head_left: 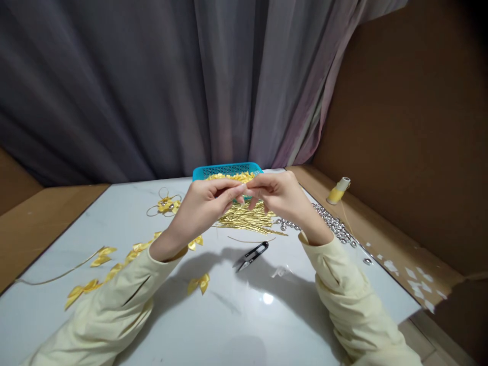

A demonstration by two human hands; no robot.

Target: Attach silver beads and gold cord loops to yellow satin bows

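My left hand (211, 201) and my right hand (280, 195) meet above the far middle of the table, thumbs and forefingers pinched together. Whatever lies between the fingertips is too small to make out. Behind and below them is a bundle of gold cords (247, 218), partly hidden by the hands. A blue basket (200, 172) holding yellow ribbon pieces (232, 177) stands just beyond. Nearer to me lie black-handled thread snips (251, 255) and a single loose cord (251, 240). One yellow bow (199, 283) rests below my left wrist.
More yellow bows (114, 272) lie along the left, partly behind my sleeve, with a long cord (61, 274). Bows with looped cords (169, 205) sit farther back. Silver beads (331, 221) spread at the right edge. Beyond are a yellow thread spool (338, 190) and white scraps (417, 284).
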